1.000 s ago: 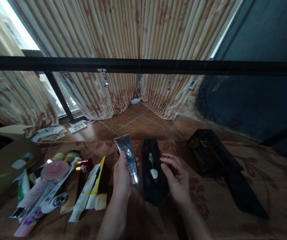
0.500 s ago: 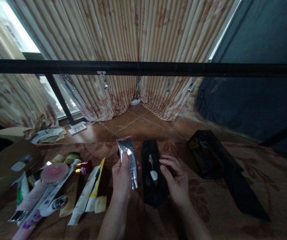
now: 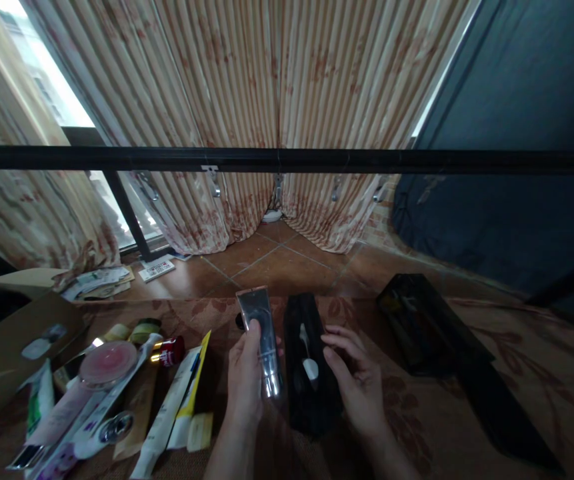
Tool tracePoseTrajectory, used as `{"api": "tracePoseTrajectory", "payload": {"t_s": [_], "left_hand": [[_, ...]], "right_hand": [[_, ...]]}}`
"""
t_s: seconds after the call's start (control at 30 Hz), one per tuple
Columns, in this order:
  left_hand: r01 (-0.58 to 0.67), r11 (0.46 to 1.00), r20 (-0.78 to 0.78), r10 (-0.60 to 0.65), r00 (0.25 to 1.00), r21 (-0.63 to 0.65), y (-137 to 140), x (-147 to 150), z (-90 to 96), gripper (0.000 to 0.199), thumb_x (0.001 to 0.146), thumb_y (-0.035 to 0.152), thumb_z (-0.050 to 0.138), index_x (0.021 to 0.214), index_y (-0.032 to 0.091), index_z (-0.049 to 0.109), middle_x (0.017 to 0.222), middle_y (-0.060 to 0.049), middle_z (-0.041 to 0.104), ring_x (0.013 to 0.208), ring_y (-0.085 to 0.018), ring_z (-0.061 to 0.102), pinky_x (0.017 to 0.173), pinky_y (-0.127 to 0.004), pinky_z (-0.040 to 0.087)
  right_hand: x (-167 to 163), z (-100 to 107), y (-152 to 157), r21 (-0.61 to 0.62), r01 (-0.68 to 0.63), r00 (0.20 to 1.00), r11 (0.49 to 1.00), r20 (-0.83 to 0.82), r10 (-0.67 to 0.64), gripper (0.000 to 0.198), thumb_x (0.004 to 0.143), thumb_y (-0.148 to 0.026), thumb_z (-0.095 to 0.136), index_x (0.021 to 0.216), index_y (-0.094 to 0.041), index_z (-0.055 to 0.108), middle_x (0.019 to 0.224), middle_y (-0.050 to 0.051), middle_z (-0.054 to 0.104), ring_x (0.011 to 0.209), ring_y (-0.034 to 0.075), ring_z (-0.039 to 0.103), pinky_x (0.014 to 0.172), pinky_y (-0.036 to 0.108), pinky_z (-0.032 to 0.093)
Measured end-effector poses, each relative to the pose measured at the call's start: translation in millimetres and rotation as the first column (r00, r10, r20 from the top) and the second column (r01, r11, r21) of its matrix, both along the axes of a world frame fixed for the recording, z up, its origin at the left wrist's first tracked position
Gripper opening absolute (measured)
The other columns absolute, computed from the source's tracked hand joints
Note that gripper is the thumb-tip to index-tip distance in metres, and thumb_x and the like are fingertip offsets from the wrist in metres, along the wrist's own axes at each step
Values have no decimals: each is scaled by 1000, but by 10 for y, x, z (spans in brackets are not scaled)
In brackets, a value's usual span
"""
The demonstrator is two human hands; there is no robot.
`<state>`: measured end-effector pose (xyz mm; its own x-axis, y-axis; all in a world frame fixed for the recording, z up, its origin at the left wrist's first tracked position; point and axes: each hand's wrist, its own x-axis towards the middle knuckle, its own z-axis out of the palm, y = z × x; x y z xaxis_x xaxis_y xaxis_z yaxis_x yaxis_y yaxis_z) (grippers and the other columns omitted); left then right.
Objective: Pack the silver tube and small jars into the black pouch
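Observation:
In the middle of the head view, my left hand [image 3: 245, 370] is wrapped round a silver squeeze tube [image 3: 263, 333], its shiny cap end pointing down towards me. Just right of the tube lies a black pouch [image 3: 311, 400], with a small white-and-clear item [image 3: 310, 367] showing in its upper side. My right hand [image 3: 354, 367] rests at the pouch's right edge, fingers bent and apart, the fingertips near or touching the black fabric. Whether those fingertips grip the edge is hard to make out. A small dark round thing [image 3: 239, 321] is partly hidden behind my left hand.
To the left lie several cosmetics: a pink round compact [image 3: 108, 363], a red-and-gold jar [image 3: 168, 351], a yellow tube [image 3: 194, 387] and a white tube [image 3: 167, 413]. A cardboard box [image 3: 17, 353] stands far left. Another black case [image 3: 417, 327] lies open at right. A dark rail [image 3: 287, 160] crosses behind.
The view has tilted up slightly, so everything sits lower in the picture. The silver tube has turned a little in my left hand; my right hand stays beside the pouch.

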<state>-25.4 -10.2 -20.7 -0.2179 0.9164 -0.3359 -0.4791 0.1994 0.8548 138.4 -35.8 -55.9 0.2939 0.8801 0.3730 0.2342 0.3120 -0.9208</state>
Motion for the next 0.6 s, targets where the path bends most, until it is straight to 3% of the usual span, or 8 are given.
{"api": "tracePoseTrajectory", "payload": {"t_s": [0.17,0.4,0.6], "left_hand": [[2,1000,11,-2,1000,-8,-9,18,24,53,59,61,82,76,13,67,63,-5,68,46,-14,60,44,-24,44],[12,1000,7,-12,1000,12,-5,36,15,47,58,51,86,76,13,66,63,-2,67,53,-12,61,51,-21,46],[11,1000,-31,-11,999,14,-4,34,5,46,57,49,88,76,13,66,64,-2,66,53,-12,60,48,-20,44]], "right_hand": [[0,-12,7,-3,5,1000,1000,3,-5,15,87,-36,66,93,-26,76,119,9,65,114,26,62,88,37,51],[-2,2,4,1,15,1000,1000,6,-15,14,87,-36,66,92,-27,76,118,8,65,113,26,62,90,38,50],[-11,-5,14,12,9,1000,1000,3,-9,14,88,-35,66,93,-26,76,118,8,65,113,24,62,90,37,50]]}}
